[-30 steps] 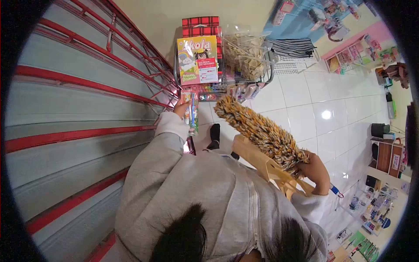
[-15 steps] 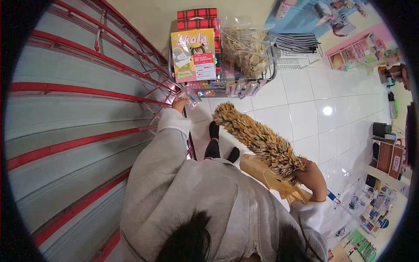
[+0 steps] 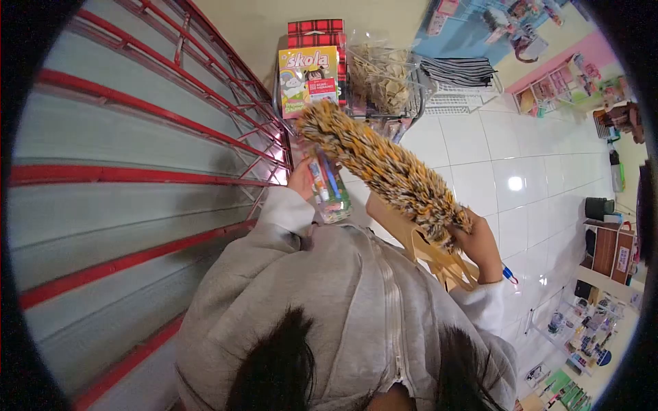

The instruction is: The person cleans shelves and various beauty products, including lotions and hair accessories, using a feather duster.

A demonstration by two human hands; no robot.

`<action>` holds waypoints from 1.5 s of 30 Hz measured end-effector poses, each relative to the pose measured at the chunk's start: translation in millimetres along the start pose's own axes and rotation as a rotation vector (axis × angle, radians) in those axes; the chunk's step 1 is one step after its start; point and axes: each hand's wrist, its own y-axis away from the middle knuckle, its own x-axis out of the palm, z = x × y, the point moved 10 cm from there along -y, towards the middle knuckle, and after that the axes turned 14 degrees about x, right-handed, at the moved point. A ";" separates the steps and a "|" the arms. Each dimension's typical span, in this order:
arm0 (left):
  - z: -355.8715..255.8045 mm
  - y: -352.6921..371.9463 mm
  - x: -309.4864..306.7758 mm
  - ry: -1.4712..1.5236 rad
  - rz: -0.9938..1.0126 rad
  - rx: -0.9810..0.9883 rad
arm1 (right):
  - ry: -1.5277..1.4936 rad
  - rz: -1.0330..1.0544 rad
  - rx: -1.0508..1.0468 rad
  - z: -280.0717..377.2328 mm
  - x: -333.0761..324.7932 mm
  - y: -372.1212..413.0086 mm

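Observation:
My left hand (image 3: 300,179) is closed on a clear plastic package (image 3: 330,190) with blue and green items inside, held near my chest. In my right hand (image 3: 476,248) is the end of a fluffy brown, yellow and white duster (image 3: 384,171). The duster slants up to the left, its far end in front of the rack and above the package. A brown paper bag (image 3: 394,218) with handles hangs by my right forearm, partly behind the duster. How the bag is held is hidden.
A wire rack (image 3: 419,103) holds a yellow "skola" pack (image 3: 308,79), a red plaid bag (image 3: 315,29) and clear bags of beige pieces (image 3: 384,79). Red metal shutter bars (image 3: 137,175) run along the left. White baskets (image 3: 456,101) and stocked shelves stand at the right.
My left hand has drawn closer to my body, and more of the package shows. The duster has shifted up and left, now overlapping the rack's front. My feet are no longer visible.

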 end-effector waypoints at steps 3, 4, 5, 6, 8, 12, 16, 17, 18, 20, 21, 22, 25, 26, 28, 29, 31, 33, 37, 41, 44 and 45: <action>-8.8 11.3 48.1 0.153 0.066 0.109 | 0.130 -0.063 -0.066 1.7 12.9 -0.8; -19.4 19.7 78.5 0.203 0.077 0.117 | 0.169 -0.073 -0.069 2.2 23.2 -1.7; -24.0 25.2 94.6 0.253 0.087 0.125 | 0.208 -0.082 -0.072 4.8 31.8 1.5; -21.0 22.3 95.6 0.299 0.257 0.106 | 0.232 -0.063 -0.049 9.4 40.5 9.5; -35.9 28.4 84.1 -0.067 0.111 0.336 | 0.027 0.068 -0.062 -13.2 66.5 7.8; -45.9 36.6 97.0 0.161 0.056 0.321 | -0.105 0.147 -0.110 -25.9 76.0 31.7; -36.5 43.1 131.0 0.518 0.108 0.183 | -0.128 0.127 -0.075 -44.1 72.7 54.1; -33.8 46.8 139.9 0.550 0.127 0.166 | -0.125 0.103 -0.110 -49.2 72.8 58.2; -33.0 50.9 148.5 0.547 0.149 0.163 | -0.122 0.079 -0.142 -52.5 72.3 64.8; -29.8 60.2 163.2 0.527 0.188 0.170 | -0.044 0.004 -0.160 -56.8 69.9 79.6; -28.6 61.8 168.4 0.517 0.205 0.177 | -0.002 -0.036 -0.166 -58.2 68.3 84.2; -26.2 63.9 173.0 0.511 0.220 0.182 | -0.012 -0.049 -0.147 -67.2 69.7 84.6; -22.1 73.1 182.3 0.462 0.257 0.224 | -0.046 -0.116 -0.141 -82.4 66.3 86.5; -20.5 73.8 179.6 0.343 0.216 0.256 | -0.056 -0.166 -0.138 -84.3 62.0 88.5; -18.5 89.6 171.3 0.029 0.109 0.300 | -0.074 -0.266 -0.130 -83.3 55.7 93.9; -12.5 90.2 180.4 0.122 0.157 0.263 | -0.089 -0.288 -0.109 -82.3 53.1 96.5; 0.8 88.7 199.8 0.307 0.253 0.188 | -0.121 -0.333 -0.069 -79.5 45.7 102.3; 7.9 74.2 180.0 0.289 0.254 0.204 | -0.282 -0.422 -0.109 -82.4 37.4 103.9; 22.4 68.9 180.7 0.231 0.319 0.163 | -0.387 -0.304 -0.137 -83.4 34.5 111.4; 35.7 53.6 156.5 0.078 0.181 0.230 | 0.120 -0.342 -0.246 -78.0 55.0 112.3; 28.9 57.8 153.7 -0.027 0.168 0.281 | 0.077 -0.435 -0.175 -82.0 56.6 104.4; 26.5 58.0 153.4 -0.061 0.165 0.298 | -0.055 -0.481 -0.200 -88.7 53.7 100.6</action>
